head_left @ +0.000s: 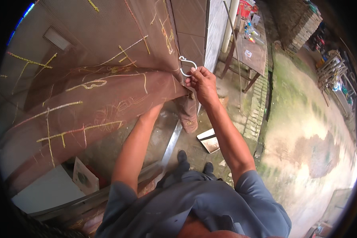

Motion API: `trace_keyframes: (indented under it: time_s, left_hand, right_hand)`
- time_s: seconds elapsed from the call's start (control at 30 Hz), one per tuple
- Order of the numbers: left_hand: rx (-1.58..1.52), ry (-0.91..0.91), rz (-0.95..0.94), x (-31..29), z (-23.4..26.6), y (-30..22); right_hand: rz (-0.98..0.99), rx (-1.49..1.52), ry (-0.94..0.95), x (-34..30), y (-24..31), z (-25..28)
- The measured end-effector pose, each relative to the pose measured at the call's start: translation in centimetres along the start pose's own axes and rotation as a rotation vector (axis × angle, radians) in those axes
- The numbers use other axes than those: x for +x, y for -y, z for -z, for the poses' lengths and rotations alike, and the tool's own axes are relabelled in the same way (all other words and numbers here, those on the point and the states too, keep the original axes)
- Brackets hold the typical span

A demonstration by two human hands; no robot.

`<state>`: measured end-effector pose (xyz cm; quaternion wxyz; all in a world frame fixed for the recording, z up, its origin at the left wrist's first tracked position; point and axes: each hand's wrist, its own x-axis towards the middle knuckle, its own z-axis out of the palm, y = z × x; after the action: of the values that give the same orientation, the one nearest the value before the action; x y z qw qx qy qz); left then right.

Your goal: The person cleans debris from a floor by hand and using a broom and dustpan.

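A sheer brown curtain [119, 93] with yellow and pink embroidered lines spreads across the left and is gathered at its right edge. Beside that gathered edge, my right hand [203, 82] pinches a white curtain ring [188, 66] between thumb and fingers. The ring is C-shaped, with a small curl at its upper end, and it lies close against the cloth. My left forearm [141, 129] reaches up behind the curtain, which hides the left hand and its fingers. A bunched end of the curtain [189, 119] hangs down between my arms.
A brown door [190, 35] stands behind the curtain's edge. To its right is a wooden table [252, 59] with bottles on it. A metal threshold strip [171, 142] and a dustpan-like tray [208, 141] lie near my feet. Stacked bricks [305, 29] stand farther off.
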<state>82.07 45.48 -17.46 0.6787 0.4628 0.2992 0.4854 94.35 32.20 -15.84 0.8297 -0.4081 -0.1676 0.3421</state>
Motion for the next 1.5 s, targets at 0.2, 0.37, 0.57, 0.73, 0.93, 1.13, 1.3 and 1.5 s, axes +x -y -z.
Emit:
trace_keyframes:
  time_s: [0.2,0.37,0.57,0.73,0.93,1.13,1.3,1.5]
  left_hand:
    - [-0.138,-0.044,0.044,3.0,-3.2,0.3]
    - [-0.058,0.161,0.203,2.7,-5.5,-0.7]
    - [-0.065,0.488,-0.046,1.8,-4.0,0.8]
    - [0.456,0.715,-0.380,1.1,-3.0,-2.9]
    - [0.372,0.622,-0.158,0.3,-4.1,-2.0]
    - [0.349,0.337,-0.105,1.9,-5.3,-0.9]
    - [0.145,0.236,0.138,1.0,-6.8,-0.4]
    - [0.534,0.414,-0.245,0.0,-4.0,-0.5]
  right_hand:
    - [-0.076,0.112,0.066,-0.5,1.3,0.3]
    - [-0.161,0.104,0.093,-0.1,0.9,0.9]
    - [-0.096,0.007,0.080,0.7,-0.1,0.9]
    - [-0.086,0.002,0.108,1.7,-0.2,2.2]
    - [-0.087,0.012,0.135,1.2,-1.4,1.0]
    - [-0.006,-0.174,0.073,0.2,-0.7,-0.4]
    - [0.026,-0.247,-0.005,0.5,-1.7,-0.1]
    - [-0.034,-0.182,-0.085,0.5,-3.2,-0.6]
